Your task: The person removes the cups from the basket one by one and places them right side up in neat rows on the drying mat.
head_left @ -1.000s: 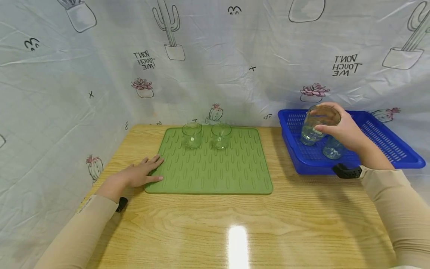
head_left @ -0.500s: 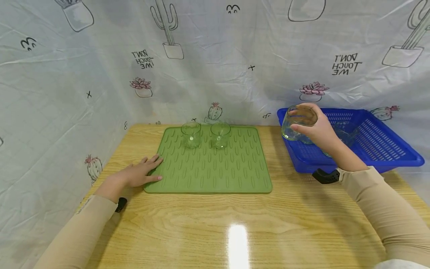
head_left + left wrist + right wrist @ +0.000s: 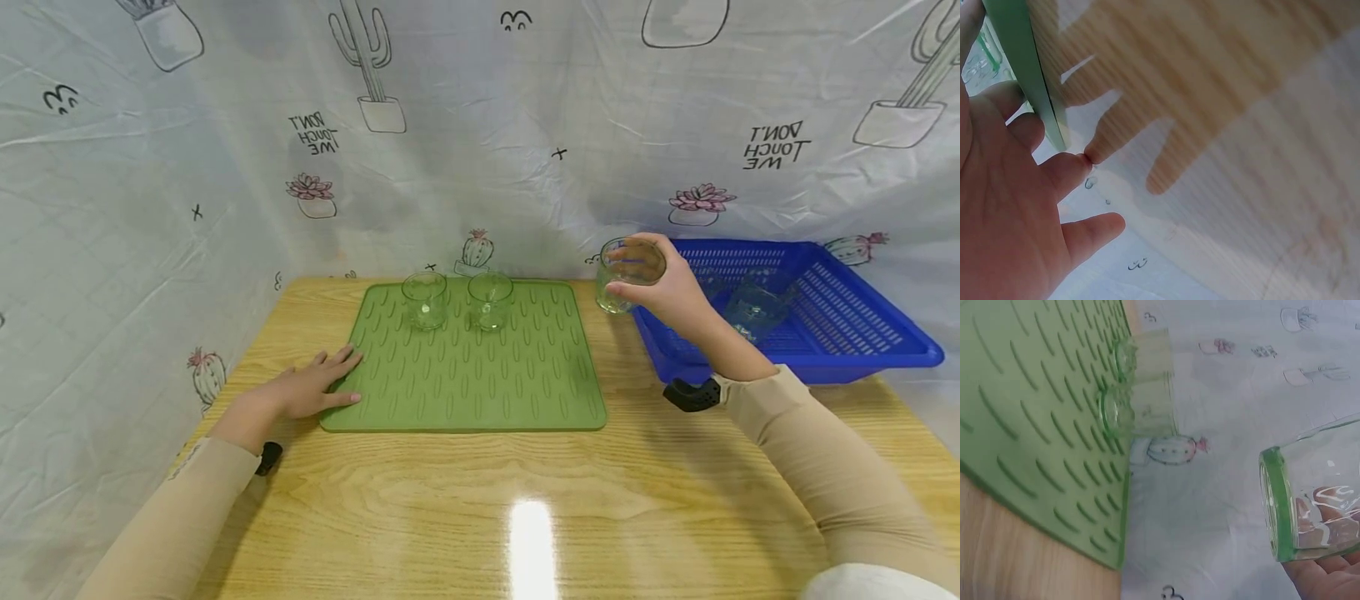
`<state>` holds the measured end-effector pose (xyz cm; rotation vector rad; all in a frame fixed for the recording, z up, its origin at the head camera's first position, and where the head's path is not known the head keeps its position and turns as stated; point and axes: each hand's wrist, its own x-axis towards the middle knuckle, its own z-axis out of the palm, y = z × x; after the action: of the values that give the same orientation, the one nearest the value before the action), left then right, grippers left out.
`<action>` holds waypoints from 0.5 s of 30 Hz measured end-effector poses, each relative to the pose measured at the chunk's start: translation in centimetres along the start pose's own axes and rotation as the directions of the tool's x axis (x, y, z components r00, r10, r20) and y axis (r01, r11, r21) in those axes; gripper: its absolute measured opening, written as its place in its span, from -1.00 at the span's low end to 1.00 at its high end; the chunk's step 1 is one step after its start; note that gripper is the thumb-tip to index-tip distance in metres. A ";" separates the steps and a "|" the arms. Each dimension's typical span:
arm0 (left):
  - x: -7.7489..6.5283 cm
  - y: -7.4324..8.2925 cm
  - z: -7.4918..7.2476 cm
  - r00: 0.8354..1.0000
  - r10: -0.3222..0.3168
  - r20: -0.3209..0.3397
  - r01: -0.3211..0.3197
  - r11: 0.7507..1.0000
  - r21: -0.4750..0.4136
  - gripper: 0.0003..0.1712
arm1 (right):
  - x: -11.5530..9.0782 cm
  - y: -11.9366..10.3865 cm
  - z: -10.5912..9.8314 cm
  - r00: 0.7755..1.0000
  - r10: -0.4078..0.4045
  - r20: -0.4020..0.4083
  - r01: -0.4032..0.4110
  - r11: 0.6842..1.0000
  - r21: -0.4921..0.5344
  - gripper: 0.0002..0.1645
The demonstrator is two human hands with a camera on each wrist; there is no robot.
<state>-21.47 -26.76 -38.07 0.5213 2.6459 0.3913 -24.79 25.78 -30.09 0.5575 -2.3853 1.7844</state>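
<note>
My right hand [image 3: 667, 279] grips a clear glass [image 3: 618, 279] upright in the air, between the blue basket and the green mat. The right wrist view shows the thick base of this glass [image 3: 1279, 503] with fingers behind it. On the far part of the ridged green mat [image 3: 465, 375] stand two clear glasses, a left glass [image 3: 425, 302] and a right glass [image 3: 491, 302], side by side. My left hand [image 3: 303, 390] lies with spread, straight fingers at the mat's left edge, its fingertips on the mat. The left wrist view has that hand [image 3: 1016, 187] beside the mat's edge [image 3: 1022, 62].
The blue plastic basket [image 3: 862, 360] stands at the right with more clear glasses [image 3: 757, 304] inside, partly behind my right arm. A printed curtain [image 3: 465, 167] hangs at the back and left of the wooden table [image 3: 412, 500].
My right hand has carried the glass leftward from over the basket to past its left rim. The left hand and the two glasses on the mat have stayed put.
</note>
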 end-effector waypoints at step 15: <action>-0.2 0.0 0.1 1.000 0.001 -0.005 -0.001 1.000 -0.007 0.05 | 1.3 1.6 3.6 0.998 0.057 0.004 -0.057 0.997 0.054 -0.19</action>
<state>-21.26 -26.80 -38.04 0.5203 2.6481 0.4023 -26.10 22.49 -32.26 0.5029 -2.3846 1.8774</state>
